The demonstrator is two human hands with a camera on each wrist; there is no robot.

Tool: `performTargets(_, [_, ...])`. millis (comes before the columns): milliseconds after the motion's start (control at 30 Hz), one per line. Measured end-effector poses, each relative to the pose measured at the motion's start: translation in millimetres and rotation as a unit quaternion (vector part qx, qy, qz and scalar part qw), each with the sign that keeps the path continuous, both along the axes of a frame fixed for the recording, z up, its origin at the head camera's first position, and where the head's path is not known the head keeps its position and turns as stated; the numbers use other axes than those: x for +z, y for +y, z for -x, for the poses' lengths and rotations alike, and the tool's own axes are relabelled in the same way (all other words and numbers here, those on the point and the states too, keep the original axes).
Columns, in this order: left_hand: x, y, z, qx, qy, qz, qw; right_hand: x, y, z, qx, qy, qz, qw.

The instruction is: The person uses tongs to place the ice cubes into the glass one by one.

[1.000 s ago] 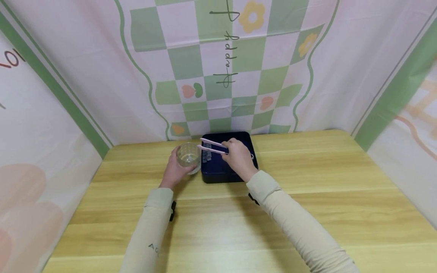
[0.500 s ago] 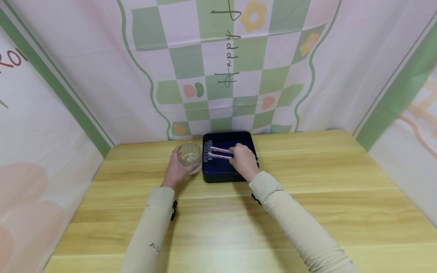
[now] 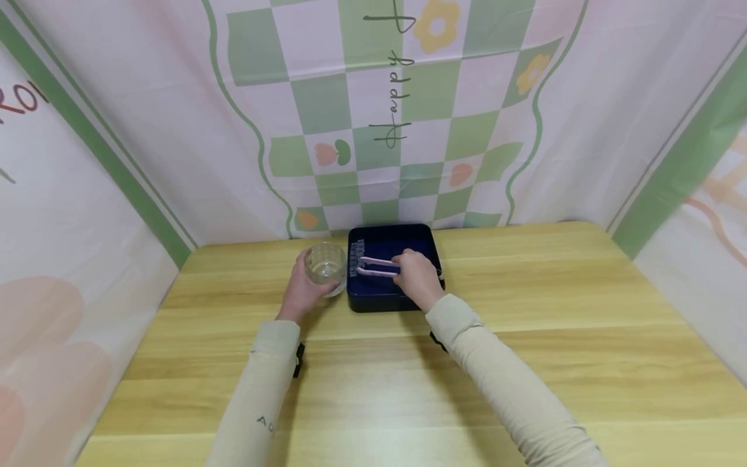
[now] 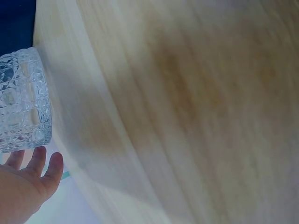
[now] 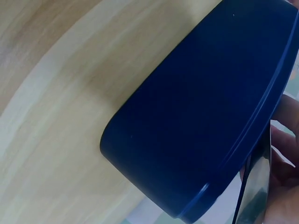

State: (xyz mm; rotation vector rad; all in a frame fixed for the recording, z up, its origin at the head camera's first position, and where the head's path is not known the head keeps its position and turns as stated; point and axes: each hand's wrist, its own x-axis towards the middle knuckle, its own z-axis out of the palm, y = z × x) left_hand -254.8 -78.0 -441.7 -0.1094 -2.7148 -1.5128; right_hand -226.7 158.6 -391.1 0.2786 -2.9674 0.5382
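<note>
Hand (left) [image 3: 302, 290]: curved wide around glass [image 3: 325, 264] | hand (right) [image 3: 417, 277]: pinches tongs [image 3: 380, 262]

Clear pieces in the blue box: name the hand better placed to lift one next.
Right, most likely: the right hand holds pink tongs, tips by the clear pieces in the blue box; the left hand grips the glass.

Wood-grain table [image 3: 362, 395] — green-and-white checkered cloth [image 3: 373, 117] hanging behind.
</note>
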Motion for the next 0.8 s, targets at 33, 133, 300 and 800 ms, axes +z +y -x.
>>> performTargets(33, [-0.3,0.0,0.2,0.0,0.0,-0.001,1.0,-0.5,0.1,0.3,0.001,-0.001,-0.001,1.0])
performTargets(133, [-0.9,-0.2,0.8,0.0,0.001,0.0,1.0,-1.8,0.4,1.4,0.005,-0.008,-0.002,1.0])
performTargets(300, [-0.1,0.1,0.5,0.001,0.0,0.006,1.0,-2.1,0.4,2.9,0.01,-0.011,-0.006,1.0])
performTargets(800, [3.0,1.2,-3.1,0.003,0.001,-0.001,1.0,-1.8,0.5,5.1,0.022,-0.009,-0.027,0.999])
